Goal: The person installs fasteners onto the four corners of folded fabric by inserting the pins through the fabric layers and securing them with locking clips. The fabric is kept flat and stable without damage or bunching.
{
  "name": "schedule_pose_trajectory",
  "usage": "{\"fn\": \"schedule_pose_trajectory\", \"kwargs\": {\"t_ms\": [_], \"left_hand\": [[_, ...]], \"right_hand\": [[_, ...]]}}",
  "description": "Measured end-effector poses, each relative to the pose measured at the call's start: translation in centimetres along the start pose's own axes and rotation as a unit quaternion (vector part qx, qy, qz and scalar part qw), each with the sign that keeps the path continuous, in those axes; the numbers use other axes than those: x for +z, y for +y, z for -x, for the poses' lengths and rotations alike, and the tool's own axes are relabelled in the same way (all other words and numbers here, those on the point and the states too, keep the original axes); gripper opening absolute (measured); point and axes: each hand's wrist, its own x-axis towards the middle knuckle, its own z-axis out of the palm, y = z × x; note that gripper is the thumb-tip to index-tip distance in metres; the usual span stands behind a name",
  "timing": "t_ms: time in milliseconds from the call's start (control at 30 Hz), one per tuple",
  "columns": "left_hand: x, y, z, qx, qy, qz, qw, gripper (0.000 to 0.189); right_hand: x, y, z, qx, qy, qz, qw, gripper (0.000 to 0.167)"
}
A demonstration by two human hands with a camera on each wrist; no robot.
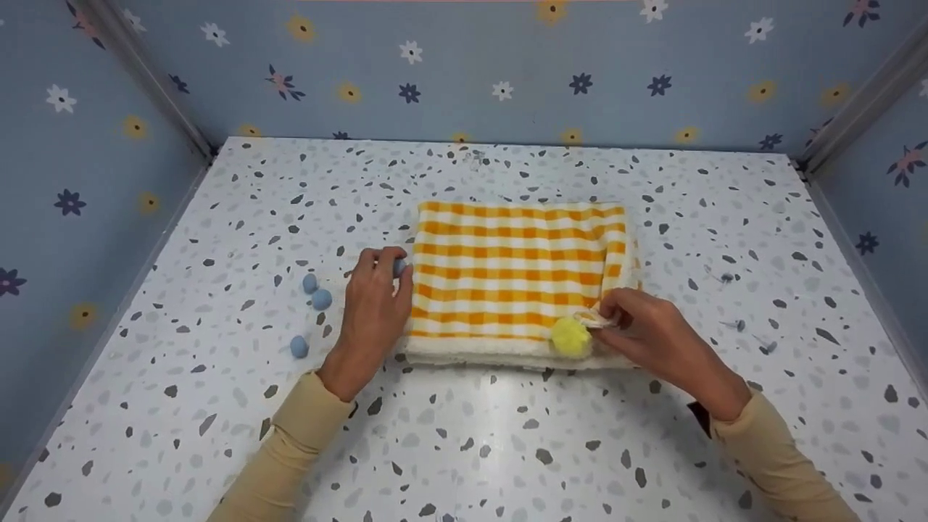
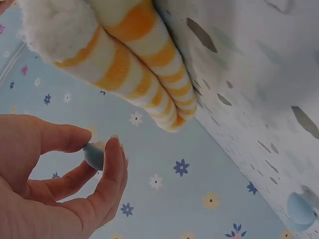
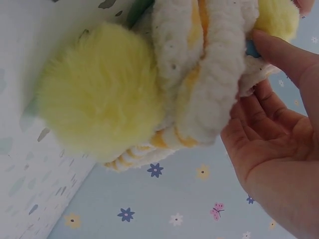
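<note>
A folded blanket [image 1: 518, 268], yellow-and-white checked with a fluffy white underside, lies on the table. Beside its left edge, my left hand [image 1: 377, 293] pinches a small rounded blue piece [image 2: 93, 156] between thumb and fingertips. At the blanket's front right, my right hand [image 1: 649, 330] pinches a turned-up corner of it, which shows its white fleece. A yellow pom-pom [image 1: 571, 338] hangs by those fingers. In the right wrist view, a bit of blue [image 3: 252, 49] shows under the thumb, mostly hidden. Another yellow pom-pom [image 3: 99, 92] looms close to that camera.
Several loose blue rounded pieces [image 1: 321, 299] lie left of my left hand. On the right of the table are 3 small pin-like pieces [image 1: 738, 325] with grey heads. Blue flowered panels [image 1: 464, 72] wall the speckled table [image 1: 478, 449] at the back and sides.
</note>
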Motion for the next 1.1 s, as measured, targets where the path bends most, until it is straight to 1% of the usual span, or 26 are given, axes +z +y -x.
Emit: {"fn": "schedule_pose_trajectory", "kwargs": {"t_ms": [100, 233, 333, 400, 467, 567, 667, 767, 900, 1000, 1033, 1100], "left_hand": [[0.4, 0.9, 0.0, 0.009, -0.015, 0.025, 0.9995, 0.020], [1.2, 2.2, -0.2, 0.033, -0.033, 0.057, 0.9973, 0.020], [1.9, 3.2, -0.2, 0.047, -0.055, 0.087, 0.9935, 0.019], [2.4, 3.9, -0.2, 0.053, -0.078, 0.109, 0.9896, 0.018], [2.9, 4.7, -0.1, 0.057, -0.104, 0.133, 0.9840, 0.018], [3.5, 6.1, -0.1, 0.066, -0.142, 0.168, 0.9733, 0.017], [4.1, 7.5, -0.1, 0.078, -0.176, 0.196, 0.9616, 0.019], [4.7, 8.7, -0.2, 0.082, -0.210, 0.215, 0.9502, 0.020], [5.6, 9.8, -0.5, 0.075, -0.260, 0.245, 0.9308, 0.023], [6.5, 10.3, -0.5, 0.076, -0.287, 0.261, 0.9188, 0.024], [6.8, 10.4, -0.6, 0.077, -0.292, 0.262, 0.9166, 0.025], [7.4, 10.7, -0.6, 0.079, -0.299, 0.260, 0.9148, 0.025]], "right_hand": [[0.1, 0.1, 0.0, -0.002, -0.001, -0.002, 1.0000, 0.029], [0.1, 0.1, 0.0, -0.001, -0.001, 0.000, 1.0000, 0.029], [0.1, 0.2, 0.1, -0.006, 0.001, 0.002, 1.0000, 0.030], [0.1, 0.3, 0.1, -0.013, 0.003, 0.002, 0.9999, 0.030], [0.2, 0.4, 0.1, -0.022, 0.003, 0.004, 0.9998, 0.030], [0.2, 0.4, 0.0, -0.029, 0.002, 0.002, 0.9996, 0.030], [0.1, 0.4, 0.0, -0.027, -0.001, 0.001, 0.9996, 0.030], [0.1, 0.4, -0.1, -0.022, -0.005, 0.004, 0.9997, 0.031], [0.1, 0.5, -0.3, -0.025, -0.009, 0.014, 0.9995, 0.031], [0.2, 0.6, -0.3, -0.031, -0.013, 0.019, 0.9992, 0.032], [0.2, 0.6, -0.3, -0.031, -0.013, 0.022, 0.9992, 0.033], [0.1, 0.6, -0.2, -0.032, -0.011, 0.028, 0.9990, 0.034]]}}
